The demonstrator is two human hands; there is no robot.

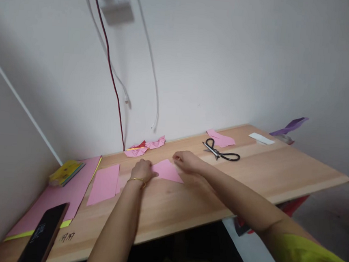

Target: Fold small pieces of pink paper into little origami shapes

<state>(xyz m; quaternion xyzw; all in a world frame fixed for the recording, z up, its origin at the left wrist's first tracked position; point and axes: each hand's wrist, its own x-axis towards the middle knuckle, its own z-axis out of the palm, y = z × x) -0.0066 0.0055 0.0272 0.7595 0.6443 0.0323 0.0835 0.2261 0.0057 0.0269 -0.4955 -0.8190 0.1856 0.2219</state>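
A piece of pink paper point(167, 171) with a pointed top and slanted right edge lies on the wooden table between my hands. My left hand point(143, 171), a gold bracelet at its wrist, holds the paper's left edge against the table, thumb on the paper. At the paper's upper right, my right hand point(187, 161) is closed with its fingers curled together; whatever is in the fingertips is too small to make out. Another flat pink sheet point(104, 184) lies left of my left hand. Folded pink paper pieces point(145, 146) sit beyond it, by the wall.
Black-handled scissors point(220, 151) and pink scraps point(222, 139) lie to the right, with a white strip point(262, 138) farther off. At left are a large pink sheet point(61, 194), a yellow packet point(66, 173) and a phone point(43, 233). Cables point(109, 56) hang down the wall.
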